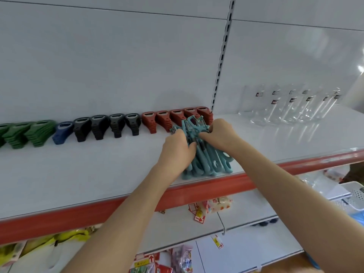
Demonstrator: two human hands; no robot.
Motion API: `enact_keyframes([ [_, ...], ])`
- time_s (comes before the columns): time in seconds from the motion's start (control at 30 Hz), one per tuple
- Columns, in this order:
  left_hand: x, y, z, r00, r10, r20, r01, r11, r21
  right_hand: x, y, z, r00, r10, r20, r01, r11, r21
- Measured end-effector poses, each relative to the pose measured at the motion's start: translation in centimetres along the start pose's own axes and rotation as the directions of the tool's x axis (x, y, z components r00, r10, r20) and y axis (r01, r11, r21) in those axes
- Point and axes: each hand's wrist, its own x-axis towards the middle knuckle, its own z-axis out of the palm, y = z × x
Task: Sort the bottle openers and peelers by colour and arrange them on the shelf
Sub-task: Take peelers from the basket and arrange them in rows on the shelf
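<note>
The white shelf [88,170] runs across the view with a red lip [118,205] along its front. Against its back wall stands a row of stacked openers, already grouped: green [29,133] at the far left, then one blue stack [62,132], then black [102,127], then red [165,120]. Further right, past the upright, is a cluster of clear glasses [291,105], well apart from the work. The teal peelers [206,162] lie as one loose bundle on the shelf just in front of the red openers. Their heads point to the back and their looped handle ends fan out close to the lip. The left hand [177,148] grips the bundle's left side with curled fingers, and the right hand [220,133] has its fingers curled in at the heads, pinching among them. The openers look done and the peelers are still being gathered into place. The main risk I see is at the front. The handles fan out unevenly and sit near the lip, so a tug on one tangled peeler could drag others over and drop them to the shelf below. A push backward could tip the nearest red stacks, which the peeler heads almost touch. The blades lie right under the fingertips, so a slip there could nick a finger.
</note>
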Motion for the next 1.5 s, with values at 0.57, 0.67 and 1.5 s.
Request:
enact_keyframes([
  [0.57, -2.2, -3.4, -0.8, 0.969, 0.196, 0.153, -0.189, 0.98, -0.055, -0.8, 3.1, 0.6, 0.987, -0.15, -0.048, 0.153, 0.987, 0.051],
  [0.67, -3.0, -3.4, -0.7, 0.946, 0.142, 0.292, -0.13, 0.99, -0.061, -1.5, 4.5, 1.2, 0.986, -0.162, 0.028, 0.161, 0.986, 0.038],
  [1.5, -2.3, -4.3, -1.3, 0.911, 0.203, 0.358, -0.203, 0.978, -0.039, 0.1, 7.2, 2.1, 0.965, -0.255, 0.059, 0.249, 0.965, 0.084],
])
